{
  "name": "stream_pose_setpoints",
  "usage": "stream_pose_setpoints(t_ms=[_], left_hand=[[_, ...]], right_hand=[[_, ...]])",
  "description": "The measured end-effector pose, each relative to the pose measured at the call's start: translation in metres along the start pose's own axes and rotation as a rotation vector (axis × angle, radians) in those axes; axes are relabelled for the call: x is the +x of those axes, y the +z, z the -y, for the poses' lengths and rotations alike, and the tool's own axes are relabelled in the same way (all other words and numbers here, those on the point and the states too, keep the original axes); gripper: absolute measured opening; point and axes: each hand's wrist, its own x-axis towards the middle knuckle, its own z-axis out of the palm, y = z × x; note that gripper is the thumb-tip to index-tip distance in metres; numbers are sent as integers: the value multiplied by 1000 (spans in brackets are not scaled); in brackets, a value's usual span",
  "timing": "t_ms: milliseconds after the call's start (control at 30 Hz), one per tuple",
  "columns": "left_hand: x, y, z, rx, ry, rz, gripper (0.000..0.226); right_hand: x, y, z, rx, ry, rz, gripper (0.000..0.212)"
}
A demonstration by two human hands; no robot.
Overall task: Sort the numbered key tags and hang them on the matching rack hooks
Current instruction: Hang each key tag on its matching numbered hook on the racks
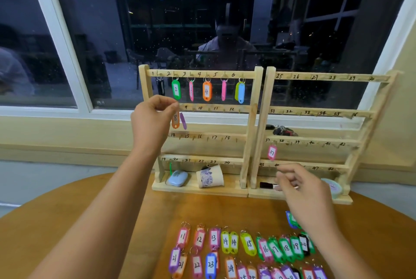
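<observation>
Two wooden key racks stand side by side: the left rack (253,107) with hooks 1 to 24, the right rack (315,113) with hooks 25 to 48. Tags hang along the top row, among them green 2 (176,89) and orange 4 (206,91). My left hand (153,119) pinches the ring of an orange tag 8 (175,119) at the second bar, with a purple tag (183,120) hanging beside it. My right hand (301,193) hovers with loose fingers before the right rack's base, holding nothing. A pink tag 37 (272,152) hangs on the right rack. Rows of numbered tags (247,245) lie on the table.
On the left rack's base lie a pale blue case (177,178) and a tipped paper cup (210,179). A black marker (266,185) and a round tin (333,186) rest on the right base. Keys (281,130) lie on the window sill. The round wooden table (90,222) spans the foreground.
</observation>
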Motion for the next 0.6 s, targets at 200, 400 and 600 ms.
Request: stream_pose_setpoints(t_ms=[200, 400, 600], left_hand=[[1, 4, -3, 124, 39, -19, 9], [-4, 1, -3, 148, 56, -39, 6], [-31, -1, -2, 85, 27, -40, 10]], right_hand=[[13, -21, -22, -5, 69, -21, 18], [28, -45, -49, -238, 169, 73, 17], [24, -39, -65, -397, 296, 323, 12]])
